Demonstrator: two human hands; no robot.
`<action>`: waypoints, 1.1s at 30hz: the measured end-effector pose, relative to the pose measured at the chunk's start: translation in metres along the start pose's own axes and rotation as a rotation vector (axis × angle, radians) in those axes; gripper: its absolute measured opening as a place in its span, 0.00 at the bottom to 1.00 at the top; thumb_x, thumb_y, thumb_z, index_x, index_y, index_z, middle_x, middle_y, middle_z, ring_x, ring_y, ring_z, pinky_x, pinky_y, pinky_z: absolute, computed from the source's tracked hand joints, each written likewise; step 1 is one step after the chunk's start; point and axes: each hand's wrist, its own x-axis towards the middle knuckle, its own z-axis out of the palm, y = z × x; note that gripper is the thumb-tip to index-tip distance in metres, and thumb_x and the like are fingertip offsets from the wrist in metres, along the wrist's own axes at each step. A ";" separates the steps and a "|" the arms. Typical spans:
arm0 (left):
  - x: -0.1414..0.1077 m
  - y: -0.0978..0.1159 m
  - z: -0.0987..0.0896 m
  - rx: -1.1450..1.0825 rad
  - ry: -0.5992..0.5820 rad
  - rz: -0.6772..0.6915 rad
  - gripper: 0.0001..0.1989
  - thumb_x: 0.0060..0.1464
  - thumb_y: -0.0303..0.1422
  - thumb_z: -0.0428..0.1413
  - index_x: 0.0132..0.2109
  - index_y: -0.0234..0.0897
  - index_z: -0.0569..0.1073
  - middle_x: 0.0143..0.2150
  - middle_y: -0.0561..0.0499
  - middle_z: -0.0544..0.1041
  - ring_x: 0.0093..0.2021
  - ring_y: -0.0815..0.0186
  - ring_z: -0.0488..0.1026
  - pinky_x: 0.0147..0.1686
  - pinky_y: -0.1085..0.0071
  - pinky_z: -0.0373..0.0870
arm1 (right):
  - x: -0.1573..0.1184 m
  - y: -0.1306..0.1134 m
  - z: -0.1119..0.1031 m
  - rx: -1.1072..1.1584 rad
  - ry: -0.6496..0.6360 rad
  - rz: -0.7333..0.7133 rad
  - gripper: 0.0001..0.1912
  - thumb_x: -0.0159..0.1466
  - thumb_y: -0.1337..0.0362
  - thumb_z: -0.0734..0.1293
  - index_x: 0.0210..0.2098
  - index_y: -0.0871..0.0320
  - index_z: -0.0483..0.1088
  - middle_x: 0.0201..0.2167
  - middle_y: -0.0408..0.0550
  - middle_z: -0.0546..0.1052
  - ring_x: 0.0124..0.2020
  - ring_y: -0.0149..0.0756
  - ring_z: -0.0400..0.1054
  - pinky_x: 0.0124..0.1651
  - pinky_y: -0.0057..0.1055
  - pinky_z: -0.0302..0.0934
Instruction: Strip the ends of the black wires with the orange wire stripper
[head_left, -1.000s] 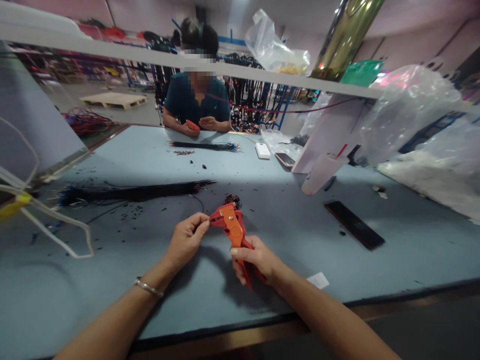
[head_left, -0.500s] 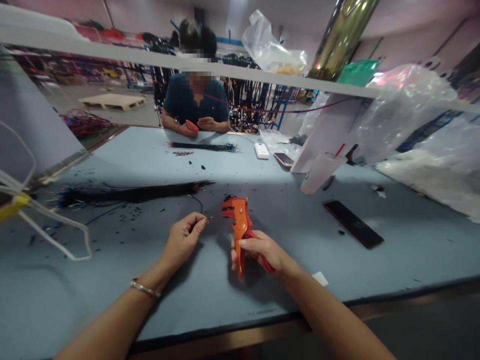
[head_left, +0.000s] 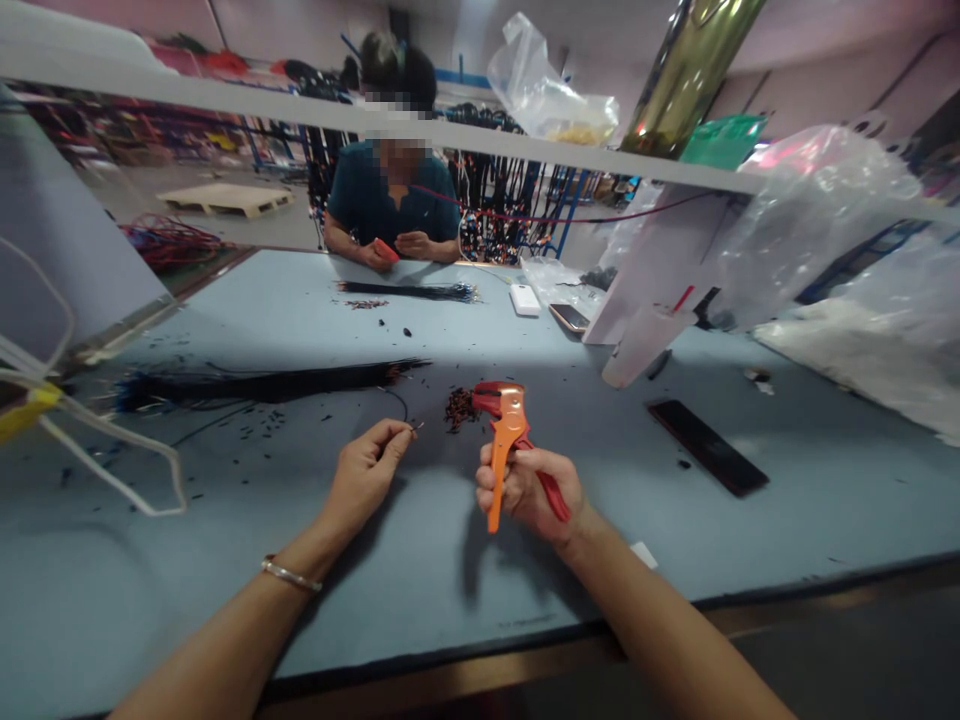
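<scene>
Between thumb and forefinger, my left hand [head_left: 373, 462] pinches a thin black wire [head_left: 406, 404] close to its end; a short tip sticks out past the fingers. The wire curves back toward a long bundle of black wires [head_left: 300, 382] lying on the table. Orange and red wire strippers [head_left: 510, 425] are in my right hand [head_left: 534, 490], their head pointing up and left, apart from the wire. Beside the stripper head lies a small pile of cut insulation bits [head_left: 458, 408]. More dark scraps [head_left: 264, 424] are strewn below the bundle.
Across the table [head_left: 375, 600] sits a co-worker [head_left: 394, 205] holding a red tool, behind a second wire bundle [head_left: 409, 291]. To the right are a black phone [head_left: 707, 446], a plastic cup [head_left: 645, 345] and plastic bags [head_left: 817, 215]. A white wire frame [head_left: 161, 480] stands at left.
My right hand has moved the strippers right and slightly up, off the pile of bits, which now shows more fully. My left hand has hardly moved.
</scene>
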 end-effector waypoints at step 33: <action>-0.012 0.014 0.015 -0.331 -0.197 -0.118 0.16 0.54 0.44 0.55 0.29 0.35 0.69 0.19 0.59 0.61 0.21 0.72 0.55 0.22 0.76 0.53 | -0.007 0.010 0.032 -1.619 0.383 -0.531 0.11 0.57 0.63 0.62 0.39 0.59 0.67 0.31 0.47 0.75 0.29 0.36 0.66 0.35 0.32 0.57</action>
